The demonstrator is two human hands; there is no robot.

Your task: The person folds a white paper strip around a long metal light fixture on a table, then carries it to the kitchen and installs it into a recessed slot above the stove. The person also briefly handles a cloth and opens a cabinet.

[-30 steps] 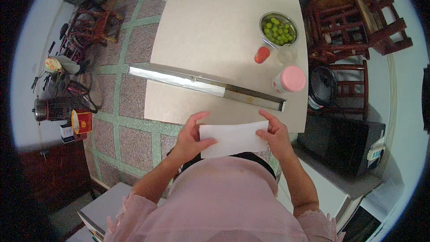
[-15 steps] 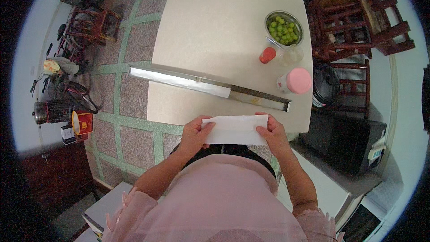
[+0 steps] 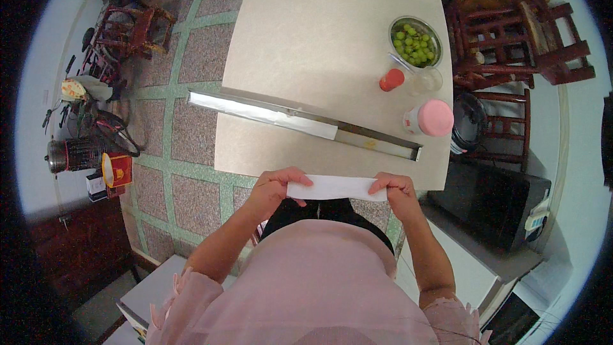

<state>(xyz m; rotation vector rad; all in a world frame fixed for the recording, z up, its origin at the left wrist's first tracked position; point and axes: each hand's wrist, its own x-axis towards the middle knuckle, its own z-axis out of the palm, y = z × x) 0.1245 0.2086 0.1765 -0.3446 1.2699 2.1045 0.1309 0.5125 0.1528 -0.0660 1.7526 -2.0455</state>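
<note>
Between my two hands a folded white strip (image 3: 338, 188), paper or thin cloth, is stretched level just off the table's near edge. My left hand (image 3: 276, 185) pinches its left end, thumb on top. At the right end, my right hand (image 3: 394, 190) grips it the same way. Beyond them a long narrow metal channel (image 3: 378, 142) lies slantwise across the table (image 3: 300, 32), its left end jutting past the table edge. A white lining (image 3: 268, 115) covers the channel's left part; the right part shows a bare, stained bottom.
Along the table's right side stand a metal bowl (image 3: 394, 27) of green grapes (image 3: 414, 43), a red-lidded jar (image 3: 392, 79), a clear glass jar (image 3: 426, 80) and a pink-lidded container (image 3: 435, 117). Wooden chairs (image 3: 504, 118) are to the right; a bicycle (image 3: 115, 133) leans at the left wall.
The white sheet has gone from a broad rectangle to a narrower strip, folded over lengthwise. Both hands keep hold of its ends and sit slightly lower in the picture.
</note>
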